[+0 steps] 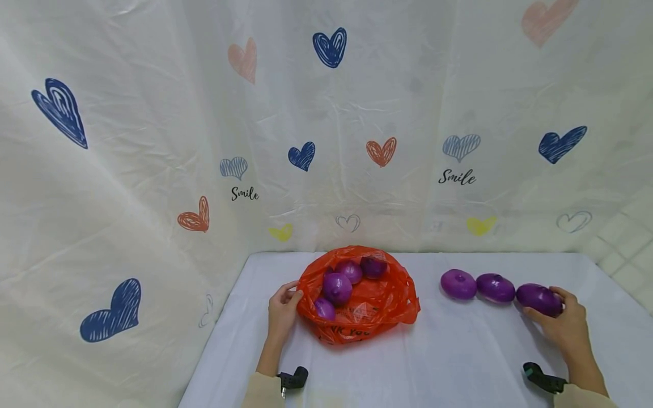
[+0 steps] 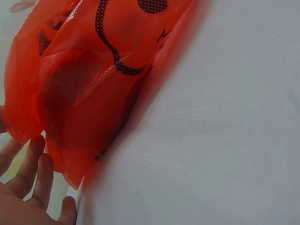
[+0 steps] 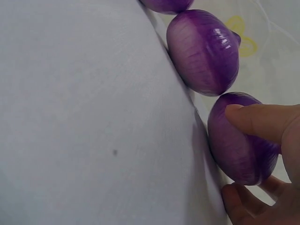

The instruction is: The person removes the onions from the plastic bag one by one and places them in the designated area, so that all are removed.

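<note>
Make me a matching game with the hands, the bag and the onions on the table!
Things:
1. left hand
2. right hand
3. orange bag
4. middle onion of the row

States:
A. holds four purple onions inside
B. grips the end onion of the row
C. holds the bag's edge
D. lies on the white cloth, untouched by any hand

Pairs: 1-C, 2-B, 3-A, 4-D

"Smile" in black script on the white heart-printed curtain [image 1: 326, 141], once up and left of the orange plastic bag [image 1: 374, 309], once up and right of it, partial black letters "NK You" on the bag's front, nothing else legible
</note>
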Available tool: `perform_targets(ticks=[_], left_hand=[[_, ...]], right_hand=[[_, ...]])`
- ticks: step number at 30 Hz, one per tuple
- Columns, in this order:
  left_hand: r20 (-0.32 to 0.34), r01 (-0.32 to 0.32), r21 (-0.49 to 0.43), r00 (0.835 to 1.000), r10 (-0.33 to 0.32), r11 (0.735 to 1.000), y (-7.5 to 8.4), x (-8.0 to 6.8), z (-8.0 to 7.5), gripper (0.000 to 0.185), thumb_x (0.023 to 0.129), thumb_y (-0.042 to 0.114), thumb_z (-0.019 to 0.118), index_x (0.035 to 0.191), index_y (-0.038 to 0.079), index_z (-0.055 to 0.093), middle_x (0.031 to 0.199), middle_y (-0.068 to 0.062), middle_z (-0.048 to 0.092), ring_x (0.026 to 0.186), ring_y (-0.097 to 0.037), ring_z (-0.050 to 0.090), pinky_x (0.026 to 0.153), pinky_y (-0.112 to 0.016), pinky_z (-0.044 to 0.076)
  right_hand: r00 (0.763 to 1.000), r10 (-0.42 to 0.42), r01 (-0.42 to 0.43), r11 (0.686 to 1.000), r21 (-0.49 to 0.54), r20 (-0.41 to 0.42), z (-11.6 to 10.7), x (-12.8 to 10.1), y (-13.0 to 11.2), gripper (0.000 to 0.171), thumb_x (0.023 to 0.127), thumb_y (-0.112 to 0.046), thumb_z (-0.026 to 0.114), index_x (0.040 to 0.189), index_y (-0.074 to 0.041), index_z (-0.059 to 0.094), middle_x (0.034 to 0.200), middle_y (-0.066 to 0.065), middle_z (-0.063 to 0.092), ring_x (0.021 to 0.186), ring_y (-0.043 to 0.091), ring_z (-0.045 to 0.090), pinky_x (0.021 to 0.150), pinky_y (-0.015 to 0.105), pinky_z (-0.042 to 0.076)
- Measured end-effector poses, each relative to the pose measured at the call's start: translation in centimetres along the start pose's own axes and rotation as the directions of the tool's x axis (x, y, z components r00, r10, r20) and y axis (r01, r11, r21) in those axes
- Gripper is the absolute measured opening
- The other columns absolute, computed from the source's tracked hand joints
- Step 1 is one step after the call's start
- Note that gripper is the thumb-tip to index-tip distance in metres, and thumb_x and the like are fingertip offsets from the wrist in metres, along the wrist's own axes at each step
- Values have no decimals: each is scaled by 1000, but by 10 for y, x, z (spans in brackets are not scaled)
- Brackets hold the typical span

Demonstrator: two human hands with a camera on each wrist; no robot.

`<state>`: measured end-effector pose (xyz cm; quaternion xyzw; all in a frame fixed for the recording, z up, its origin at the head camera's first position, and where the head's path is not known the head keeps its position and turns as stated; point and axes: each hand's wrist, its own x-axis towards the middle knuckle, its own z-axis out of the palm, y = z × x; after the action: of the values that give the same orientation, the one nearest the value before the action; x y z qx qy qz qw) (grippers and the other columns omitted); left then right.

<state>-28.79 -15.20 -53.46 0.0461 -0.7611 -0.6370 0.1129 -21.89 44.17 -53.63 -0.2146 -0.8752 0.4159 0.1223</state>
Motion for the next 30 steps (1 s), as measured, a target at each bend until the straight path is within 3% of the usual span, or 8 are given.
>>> perform_targets(ticks=[10, 15, 18, 22, 27, 30], left_hand=[[-3, -5, -1, 1000, 5, 1000, -1, -1, 0, 27, 98, 21, 67, 125, 15, 71, 97, -10, 66, 86, -20, 59, 73, -18, 54], [-3, -33, -15, 999, 33, 999, -2, 1, 0, 27, 97, 19, 68, 123, 14, 73, 94, -10, 66, 82, -18, 57, 67, -19, 50], [-5, -38, -15, 999, 38, 999, -3, 2, 0, 27, 96, 19, 69, 123, 14, 72, 94, -10, 66, 82, -19, 57, 66, -19, 48], [-15, -29, -10, 999, 29, 1000, -2, 2, 1, 28, 97, 18, 68, 125, 13, 71, 97, -11, 66, 84, -19, 56, 66, -18, 47], [-11, -29, -12, 1000, 29, 999, 0, 1, 1, 28, 97, 17, 68, 125, 13, 72, 96, -11, 66, 84, -19, 56, 67, -18, 48], [-4, -30, -15, 1000, 30, 999, 0, 1, 0, 27, 97, 17, 68, 123, 14, 72, 95, -12, 66, 83, -20, 56, 67, -18, 49]], right_hand=[[1000, 19, -19, 1000, -20, 8, -4, -1, -4, 93, 97, -33, 67, 160, 3, 9, 156, 46, 11, 140, 66, 20, 111, 77, 24], [1000, -14, 12, 998, -59, -27, -10, -5, -11, 91, 97, -37, 66, 159, 4, 13, 154, 45, 17, 127, 64, 28, 98, 73, 31], [999, -19, 16, 997, -73, -42, -15, -8, -22, 90, 98, -37, 65, 159, 4, 14, 155, 44, 17, 126, 64, 26, 93, 72, 30], [998, -29, 25, 997, -70, -57, -21, -14, -44, 88, 99, -36, 63, 160, 3, 14, 158, 43, 12, 134, 66, 15, 96, 76, 27], [982, -154, 147, 987, -71, -112, -18, -23, -75, 81, 97, -31, 66, 157, 3, 25, 154, 43, 23, 131, 62, 22, 86, 65, 31], [966, -238, 232, 970, -67, -103, -10, -31, -96, 78, 97, -28, 66, 156, 4, 28, 148, 43, 32, 128, 61, 32, 89, 65, 38]])
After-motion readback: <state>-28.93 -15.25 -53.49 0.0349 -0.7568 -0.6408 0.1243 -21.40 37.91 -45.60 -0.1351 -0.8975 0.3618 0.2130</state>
